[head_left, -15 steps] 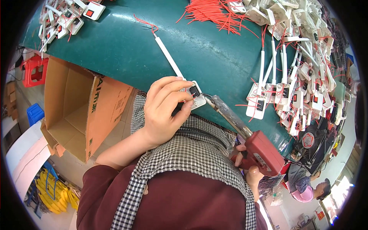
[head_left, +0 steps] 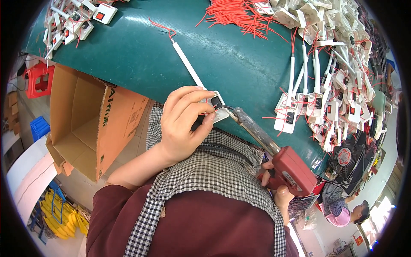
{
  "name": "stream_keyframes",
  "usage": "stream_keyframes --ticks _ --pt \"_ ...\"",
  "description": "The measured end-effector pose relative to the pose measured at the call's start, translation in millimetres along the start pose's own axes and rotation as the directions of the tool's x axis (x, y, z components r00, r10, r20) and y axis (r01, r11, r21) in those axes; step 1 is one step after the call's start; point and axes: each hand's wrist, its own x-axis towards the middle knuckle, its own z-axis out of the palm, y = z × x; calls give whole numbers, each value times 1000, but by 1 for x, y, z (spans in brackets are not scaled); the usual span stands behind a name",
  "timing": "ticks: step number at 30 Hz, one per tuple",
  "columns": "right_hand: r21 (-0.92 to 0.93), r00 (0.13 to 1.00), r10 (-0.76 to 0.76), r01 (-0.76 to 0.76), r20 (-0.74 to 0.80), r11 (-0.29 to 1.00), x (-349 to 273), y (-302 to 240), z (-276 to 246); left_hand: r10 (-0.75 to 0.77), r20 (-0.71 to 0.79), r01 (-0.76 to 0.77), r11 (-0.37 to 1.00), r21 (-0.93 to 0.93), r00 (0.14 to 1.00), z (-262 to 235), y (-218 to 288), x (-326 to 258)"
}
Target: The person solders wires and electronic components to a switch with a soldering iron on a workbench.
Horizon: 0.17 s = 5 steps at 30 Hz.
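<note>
My left hand [head_left: 184, 118] is closed in a pinch on a white switch housing [head_left: 222, 115] at the table's near edge. A black switch [head_left: 216, 102] sits in that housing, and a white tube [head_left: 188, 64] runs from it toward the far left, with red wires [head_left: 167, 29] out of its end. The pinched fingertips hide whether a wire is between them. My right hand [head_left: 278, 190] grips a red soldering gun [head_left: 293, 170] from below. Its tip meets the housing beside the switch.
On the right lie many similar white housings with tubes and red wires [head_left: 317, 105]. A bundle of red wires [head_left: 239, 15] lies at the back, and more switch housings [head_left: 77, 23] at the far left. Below stand a cardboard box [head_left: 115, 124] and a black fan [head_left: 344, 156]. A person [head_left: 338, 210] is at lower right.
The soldering gun has shifted very slightly left, its tip staying at the switch. My left hand stays almost in place on the housing.
</note>
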Motion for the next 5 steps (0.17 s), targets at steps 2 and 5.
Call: stream_keyframes --ticks 2,5 --pt "65 996 79 -77 -32 995 -4 1 -2 1 1 -1 1000 3 1000 0 0 0" --pt "76 998 67 -66 0 995 -3 2 -5 5 3 -5 1000 -4 1000 0 0 0"
